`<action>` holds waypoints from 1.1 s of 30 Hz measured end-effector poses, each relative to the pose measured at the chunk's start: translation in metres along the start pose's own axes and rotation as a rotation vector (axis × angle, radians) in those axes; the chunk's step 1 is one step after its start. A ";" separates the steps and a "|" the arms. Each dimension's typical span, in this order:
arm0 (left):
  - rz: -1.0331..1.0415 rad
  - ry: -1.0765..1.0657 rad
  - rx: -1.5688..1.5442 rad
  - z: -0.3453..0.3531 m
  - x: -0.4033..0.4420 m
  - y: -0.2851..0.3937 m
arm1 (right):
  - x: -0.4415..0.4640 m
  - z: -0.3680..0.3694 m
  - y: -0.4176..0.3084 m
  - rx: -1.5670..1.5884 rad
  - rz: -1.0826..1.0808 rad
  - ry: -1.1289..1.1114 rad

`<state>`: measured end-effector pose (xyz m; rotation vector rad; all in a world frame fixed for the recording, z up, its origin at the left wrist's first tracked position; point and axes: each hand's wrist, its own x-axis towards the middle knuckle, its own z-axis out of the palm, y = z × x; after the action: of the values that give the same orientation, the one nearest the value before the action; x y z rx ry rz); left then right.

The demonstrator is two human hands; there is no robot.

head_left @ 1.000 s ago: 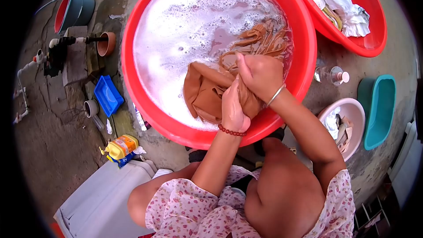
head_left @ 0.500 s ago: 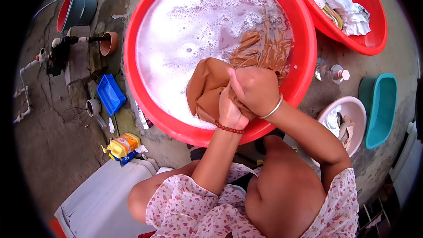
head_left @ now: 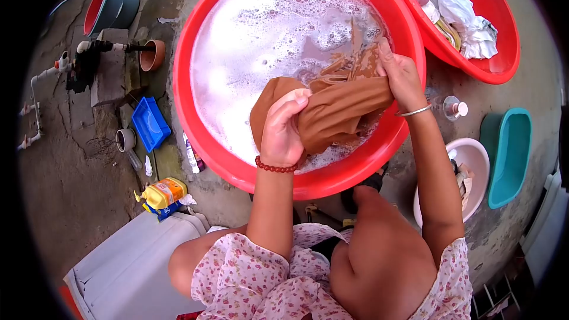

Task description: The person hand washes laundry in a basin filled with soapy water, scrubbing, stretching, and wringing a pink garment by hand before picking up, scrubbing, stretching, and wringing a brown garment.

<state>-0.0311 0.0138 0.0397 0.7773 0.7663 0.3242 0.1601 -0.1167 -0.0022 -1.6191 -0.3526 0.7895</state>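
A brown cloth (head_left: 341, 109) is stretched between my two hands above a big red basin (head_left: 192, 136) of foamy water (head_left: 237, 71). My left hand (head_left: 284, 127), with a red bead bracelet at the wrist, is closed on the cloth's near left part. At the basin's right side my right hand (head_left: 402, 77), wearing a silver bangle, pinches the other end between thumb and fingers. Part of the cloth trails into the water beyond my hands, where its wet folds show among the bubbles. What kind of garment it is, I cannot tell.
A second red basin (head_left: 504, 29) at upper right holds white and pink laundry. On the right are a clear pump bottle (head_left: 447, 107), a pale pink basin (head_left: 481, 166) with clothes and a teal tub (head_left: 511, 160). A yellow jug (head_left: 163, 194) and blue tray (head_left: 150, 124) are left.
My hands were pressed together around the bunched cloth. Now they are apart, the right one farther right and up, the left one slightly left, with the cloth spread between them.
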 end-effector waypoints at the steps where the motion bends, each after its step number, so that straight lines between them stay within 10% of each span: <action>1: 0.036 -0.085 0.000 0.003 -0.002 0.004 | -0.001 -0.001 -0.001 0.014 -0.052 0.029; 10: 0.533 -0.080 0.492 0.012 0.000 0.029 | -0.003 -0.003 -0.062 -0.013 -0.440 0.261; 12: 0.900 -0.198 0.527 0.023 -0.012 0.040 | -0.024 -0.008 -0.083 0.100 -0.708 0.269; 20: 0.216 -0.105 0.367 -0.045 0.031 -0.007 | -0.079 -0.070 -0.032 -1.048 -0.239 -0.200; 24: -0.067 -0.075 0.989 -0.066 0.040 -0.049 | -0.080 -0.072 -0.018 -1.080 -0.142 -0.118; 33: 0.218 0.141 1.404 -0.071 0.030 -0.049 | -0.077 -0.066 -0.019 -1.020 0.020 -0.242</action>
<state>-0.0621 0.0321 -0.0447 2.1825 1.0068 -0.0248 0.1524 -0.2108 0.0402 -2.4647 -1.0315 0.8787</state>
